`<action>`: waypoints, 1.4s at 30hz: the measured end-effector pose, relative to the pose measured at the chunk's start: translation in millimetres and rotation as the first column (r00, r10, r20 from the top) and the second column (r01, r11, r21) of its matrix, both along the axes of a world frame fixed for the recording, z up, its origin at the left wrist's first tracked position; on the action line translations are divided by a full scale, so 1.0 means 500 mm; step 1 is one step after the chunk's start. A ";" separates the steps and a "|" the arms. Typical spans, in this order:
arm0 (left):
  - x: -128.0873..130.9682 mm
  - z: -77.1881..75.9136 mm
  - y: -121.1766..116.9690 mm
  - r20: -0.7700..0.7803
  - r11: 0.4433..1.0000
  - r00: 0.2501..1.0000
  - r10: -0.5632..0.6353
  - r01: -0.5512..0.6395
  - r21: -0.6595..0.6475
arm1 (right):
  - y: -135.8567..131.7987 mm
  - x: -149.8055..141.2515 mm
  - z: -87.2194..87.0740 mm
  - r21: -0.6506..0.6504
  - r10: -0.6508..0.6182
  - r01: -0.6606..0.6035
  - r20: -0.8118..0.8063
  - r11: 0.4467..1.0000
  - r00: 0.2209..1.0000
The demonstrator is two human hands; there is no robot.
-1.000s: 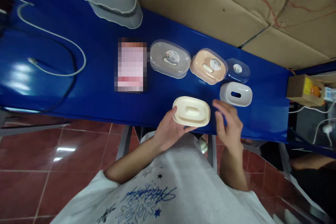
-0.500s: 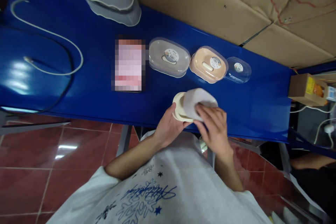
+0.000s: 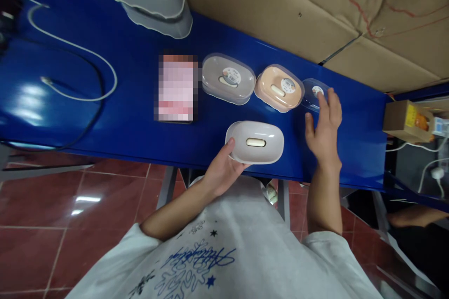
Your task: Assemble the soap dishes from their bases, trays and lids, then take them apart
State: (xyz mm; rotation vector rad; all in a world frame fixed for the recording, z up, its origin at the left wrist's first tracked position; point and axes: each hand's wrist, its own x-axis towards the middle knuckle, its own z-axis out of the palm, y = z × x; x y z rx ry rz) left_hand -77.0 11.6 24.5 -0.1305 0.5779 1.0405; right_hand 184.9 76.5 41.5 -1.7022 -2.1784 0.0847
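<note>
My left hand [image 3: 224,168] grips a pale lilac oval soap dish [image 3: 240,152] by its left end, thumb on the rim and fingers beneath. A cream bar shows through the slot in its floor. Farther right, my right hand [image 3: 324,126] reaches over a clear plastic lid [image 3: 310,98] with a round sticker. Its fingers are apart, fingertips at the lid's right side; whether they touch it I cannot tell. Left of that lid sit a peach soap dish [image 3: 273,78] and a grey one [image 3: 218,74], both under clear lids.
A pixelated pink item [image 3: 177,88] lies left of the lidded dishes. Stacked grey translucent containers [image 3: 157,14] stand at the back left. A white cable [image 3: 87,51] curls over the blue table [image 3: 133,131]. Cardboard [image 3: 273,14] lines the back; a small carton [image 3: 403,121] is at right.
The lilac dish has gone from tilted to level over the cream base in my left hand. My right hand has let go of it and moved right and away to the clear lid.
</note>
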 end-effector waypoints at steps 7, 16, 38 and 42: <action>-0.003 -0.014 -0.005 -0.068 0.997 0.994 -0.082 0.082 -0.002 | 0.038 0.097 -0.005 -0.143 -0.129 0.168 0.246 0.975 0.961; 0.014 -0.026 0.001 -0.113 0.969 0.963 -0.244 0.247 0.020 | 0.007 0.122 -0.018 -0.149 -0.141 0.144 0.032 0.978 0.989; -0.007 -0.035 -0.012 -0.304 0.958 0.931 -0.204 0.254 0.135 | -0.118 -0.108 -0.021 -0.075 0.448 -0.473 -0.225 0.878 0.866; -0.010 -0.034 -0.011 -0.307 0.958 0.935 -0.176 0.234 0.165 | -0.117 -0.108 -0.018 -0.120 0.397 -0.440 -0.271 0.890 0.877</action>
